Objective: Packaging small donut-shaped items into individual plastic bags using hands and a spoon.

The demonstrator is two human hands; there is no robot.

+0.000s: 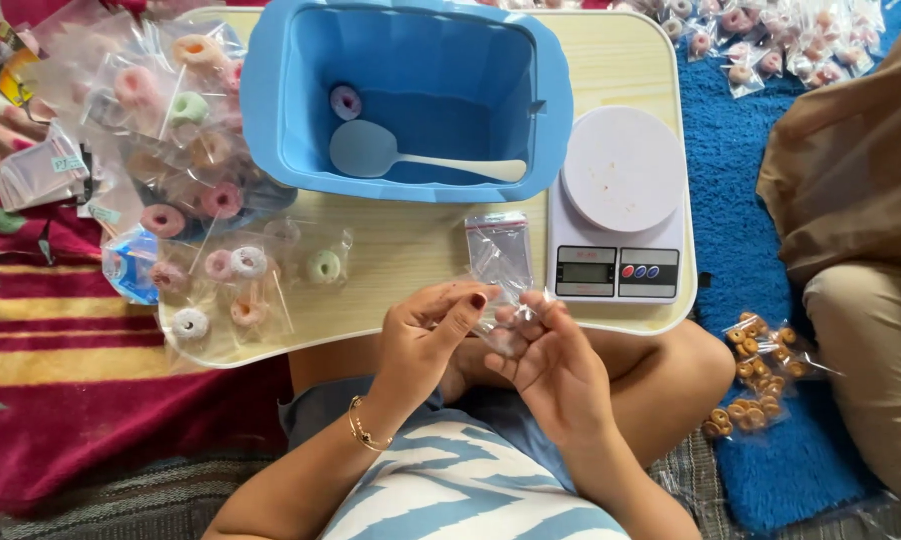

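Hands meet low in the middle of the view, at the near edge of a pale wooden lap table (411,250). Left hand (426,335), with a gold bracelet at the wrist, pinches a small clear plastic bag (501,260) between thumb and forefinger. Right hand (551,360) curls its fingers shut on the same bag from the 3 o'clock side, so both hands grip it. The bag rises from the fingers toward 12 o'clock, its upper end lying over the tabletop.

At 12 o'clock from the hands stands a blue plastic tub (271,90); inside it lie a blue-bowled scoop with a pale handle (371,150) and one ring-shaped sweet (346,100). At 2 o'clock, just beside the tub, sits a white kitchen scale (621,170) with a round platform. At 10 o'clock, a heap of clear bags with pastel ring sweets (201,200) spreads over the table's left end. At 3 o'clock, on a blue rug (741,180), lies a bag of small brown rings (756,375).
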